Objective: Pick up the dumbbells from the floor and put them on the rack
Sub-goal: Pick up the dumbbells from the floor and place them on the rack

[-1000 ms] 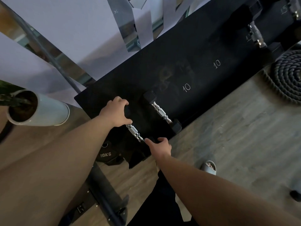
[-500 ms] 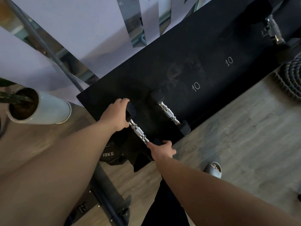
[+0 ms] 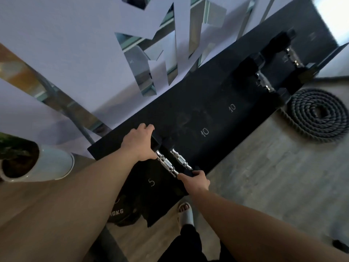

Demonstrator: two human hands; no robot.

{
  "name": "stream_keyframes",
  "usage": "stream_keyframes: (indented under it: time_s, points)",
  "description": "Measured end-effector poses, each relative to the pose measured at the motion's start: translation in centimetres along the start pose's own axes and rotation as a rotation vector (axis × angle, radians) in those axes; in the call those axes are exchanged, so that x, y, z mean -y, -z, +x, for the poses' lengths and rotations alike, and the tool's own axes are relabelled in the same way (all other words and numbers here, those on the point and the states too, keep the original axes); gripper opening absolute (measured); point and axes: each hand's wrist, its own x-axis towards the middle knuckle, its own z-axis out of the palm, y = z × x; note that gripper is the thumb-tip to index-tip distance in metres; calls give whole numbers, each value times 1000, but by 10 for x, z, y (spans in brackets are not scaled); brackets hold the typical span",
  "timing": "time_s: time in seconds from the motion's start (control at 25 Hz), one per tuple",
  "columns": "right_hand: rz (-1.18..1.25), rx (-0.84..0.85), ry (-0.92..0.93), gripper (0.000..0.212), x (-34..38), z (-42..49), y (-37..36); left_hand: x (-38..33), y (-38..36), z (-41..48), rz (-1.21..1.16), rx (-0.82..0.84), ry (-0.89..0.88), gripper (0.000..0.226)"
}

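A small black dumbbell with a chrome handle point(image 3: 167, 164) lies on the left end of the black rack point(image 3: 217, 87). My left hand point(image 3: 138, 143) grips its far head and my right hand point(image 3: 195, 179) grips its near head. A second dumbbell of the same kind point(image 3: 181, 159) rests right beside it on the rack, touching or nearly touching. The rack top carries painted numbers 10, 10 and, lower down, 5. Two bigger dumbbells point(image 3: 264, 82) sit at the rack's far right end.
A coiled dark battle rope point(image 3: 319, 115) lies on the wooden floor to the right. A white plant pot point(image 3: 51, 165) stands at the left. A 10 kg plate point(image 3: 120, 212) leans under the rack. My sandalled foot point(image 3: 186, 212) is close to the rack's front.
Both hands have shifted the held dumbbell rightward on the rack, so it now sits close against the second one. The camera has swung, showing more of the rack's right end and the rope.
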Motion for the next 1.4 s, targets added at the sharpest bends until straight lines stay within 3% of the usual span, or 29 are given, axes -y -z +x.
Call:
stream_keyframes:
  time_s: [0.32,0.84,1.04,1.16,1.4]
  points:
    - [55,-79,51,77,65,61,95,-95,49,83,51,-86,-91,100]
    - [54,-136,-7,82,145,217,232,-255,81,245,50,-29,-62,99]
    - [65,-179,-42,86,155,259,256,-288,80,284,4,-32,-88,98]
    - [50,-196,-93,80,153,274,262,-298,67,290,-45,-37,-142,86]
    - [-38,-152,16,69,142,278,271,-273,78,275,-184,104,-180,83]
